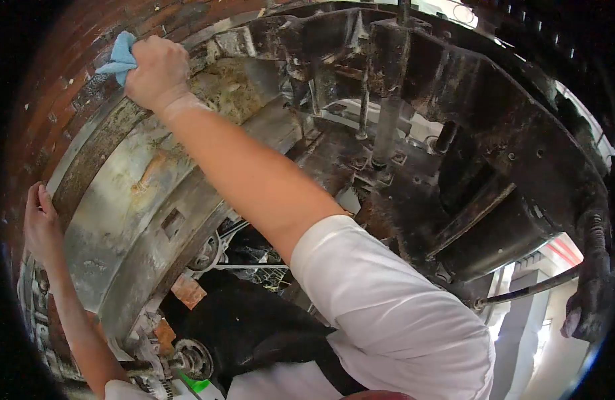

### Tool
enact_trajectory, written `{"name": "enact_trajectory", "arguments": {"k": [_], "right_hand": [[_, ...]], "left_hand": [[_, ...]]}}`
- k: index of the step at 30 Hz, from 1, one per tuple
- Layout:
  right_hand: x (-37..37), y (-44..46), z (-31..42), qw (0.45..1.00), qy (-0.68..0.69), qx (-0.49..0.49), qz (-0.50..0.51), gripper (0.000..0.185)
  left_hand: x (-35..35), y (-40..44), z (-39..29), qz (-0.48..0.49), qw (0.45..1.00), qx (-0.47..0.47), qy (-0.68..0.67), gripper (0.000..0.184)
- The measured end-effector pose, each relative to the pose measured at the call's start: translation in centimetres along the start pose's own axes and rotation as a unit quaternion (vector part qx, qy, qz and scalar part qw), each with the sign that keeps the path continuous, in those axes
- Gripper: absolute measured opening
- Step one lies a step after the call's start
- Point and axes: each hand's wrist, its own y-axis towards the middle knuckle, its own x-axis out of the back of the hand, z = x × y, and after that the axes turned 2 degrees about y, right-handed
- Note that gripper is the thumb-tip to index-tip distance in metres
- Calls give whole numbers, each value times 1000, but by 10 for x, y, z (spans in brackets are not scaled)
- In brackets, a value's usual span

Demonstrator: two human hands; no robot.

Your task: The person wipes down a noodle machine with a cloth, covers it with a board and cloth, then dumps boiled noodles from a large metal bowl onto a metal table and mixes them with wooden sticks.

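Note:
My right hand (pixel 157 73) is closed on a light blue cloth (pixel 120 59) at the upper left. The cloth sits against a brownish-red, scuffed surface (pixel 74 70), just outside a curved metal rim (pixel 97 143). My right arm, in a white sleeve, reaches across the middle of the view. Farther down at the left edge, my left hand (pixel 41 223) rests by the same rim, its fingers loosely bent and thumb a little apart. Nothing shows in it. Its fingertips are partly hidden.
Inside the rim runs a stained, pale metal trough (pixel 114 213). A dark, grimy machine frame (pixel 481 100) with rods curves over the right, with a black cylinder (pixel 497 233) below. A handwheel or pulley (pixel 193 360) stands at the bottom near my body.

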Motion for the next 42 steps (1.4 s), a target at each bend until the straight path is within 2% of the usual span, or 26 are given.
{"name": "enact_trajectory", "arguments": {"k": [3, 6, 9, 12, 16, 19, 22, 25, 28, 29, 32, 33, 34, 35, 36, 37, 38, 39, 40, 41, 42], "right_hand": [[2, 1, 2, 1000, 7, -11, 6, 13], [4, 1, 4, 1000, 8, -14, 7, 12], [4, 2, 2, 1000, 21, 6, -6, 12], [0, 0, -1, 1000, 18, 11, 1, 15], [0, 0, -2, 1000, 19, 11, 2, 13], [4, 3, 1, 1000, 17, 12, 5, 14], [1, 1, -1, 1000, -4, 17, -11, 15], [0, 1, -2, 999, -6, 34, -17, 15], [-3, -1, 0, 999, -12, 10, -33, 12], [-1, -1, 2, 999, -17, 7, -49, 10], [12, 0, 7, 999, -46, 3, 17, 14], [16, 0, 8, 998, -55, 6, 44, 14], [9, -1, 6, 999, -43, 9, 20, 14], [1, -6, 5, 997, -33, 37, -67, 15], [-9, -9, 4, 994, 69, -10, -88, 21], [-39, -14, -1, 957, 228, -143, -111, 27], [-24, -17, 10, 937, 303, -155, -77, 34], [30, -22, 49, 961, 220, -147, -85, 36], [44, -34, 63, 944, 263, -193, -51, 41], [16, -51, 81, 917, 259, -224, -205, 46], [33, -66, 98, 895, 302, -318, -87, 53]], "left_hand": [[7, 3, -6, 28, 998, 45, -19, 44], [15, -3, -15, 10, 997, 33, -64, 44], [14, 1, -20, 9, 998, 44, -35, 43], [22, 0, -21, 43, 997, 43, -57, 42], [16, 2, -14, 27, 997, 22, -66, 41], [27, 0, -25, 36, 995, 45, -80, 41], [14, -2, -9, -35, 996, -58, -50, 39], [20, 0, -17, -30, 999, -38, -11, 38], [48, -3, -42, 36, 996, 69, -53, 37], [55, -7, -51, 19, 997, 68, -32, 38], [27, -2, -27, -60, 998, 18, -1, 38], [36, -3, -34, -43, 999, 24, -10, 38], [41, -7, -40, -34, 999, 31, -12, 38], [46, -9, -42, -25, 999, 37, -14, 38], [49, -7, -43, -17, 999, 45, -15, 38], [48, -6, -41, -3, 999, 45, -14, 38], [44, -3, -39, 12, 999, 45, -14, 38], [43, -3, -39, 2, 999, 44, -23, 37], [44, -5, -39, -5, 999, 42, -30, 37], [45, -4, -39, 9, 999, 39, -25, 37], [47, -5, -39, 24, 999, 36, -18, 38]]}}
